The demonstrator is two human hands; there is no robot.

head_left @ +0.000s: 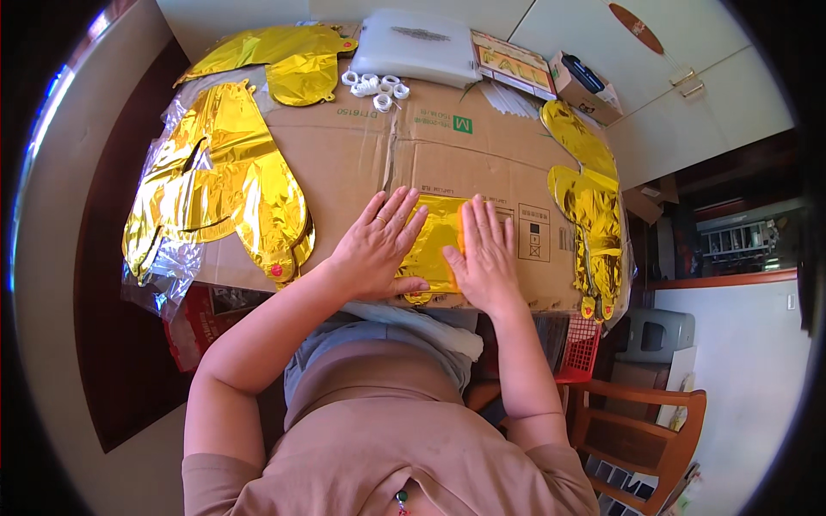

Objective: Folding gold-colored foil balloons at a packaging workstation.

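Observation:
A folded gold foil balloon (436, 236) lies flat on the cardboard tabletop (344, 163) right in front of me. My left hand (379, 245) rests on its left side, palm down with the fingers stretched out. On its right side lies my right hand (486, 258), flat too, its thumb pointing in over the foil. A small tab of the balloon shows at its near edge, between the hands. Larger flat gold foil balloons (219, 172) are piled on the left, partly over clear plastic film (176, 271). Narrower gold foil balloons (594, 224) are stacked along the right edge.
At the back stand a white translucent plastic bag (419, 47), several small white ribbon rolls (379, 89), a picture-fronted box (514, 64) and an open carton (589, 90). White straws (509, 100) lie beside them. A wooden chair (641, 430) and red basket (578, 348) are at lower right.

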